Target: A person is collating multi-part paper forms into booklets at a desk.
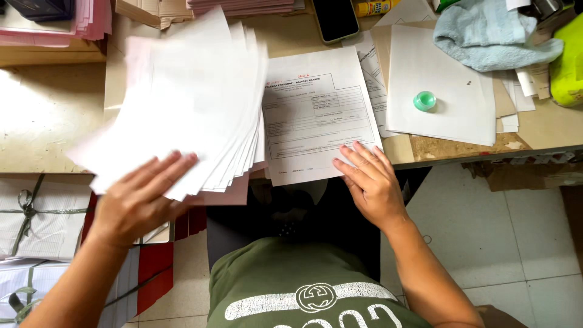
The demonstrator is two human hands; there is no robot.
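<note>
My left hand (pixel 141 197) presses flat on the near edge of a fanned stack of white sheets (pixel 188 103), blurred by motion, lying on the wooden table (pixel 42 121). My right hand (pixel 369 179) rests with fingers spread on the lower right corner of a printed form (pixel 316 115) beside that stack. Pink sheets (pixel 234 195) peek out from under the fan at its near edge.
A pile of white paper (pixel 443 91) with a small green round cap (pixel 424 101) lies to the right. A light blue cloth (pixel 492 36) and a black phone (pixel 335 18) sit at the back. Tied paper bundles (pixel 42 212) are stacked at the left.
</note>
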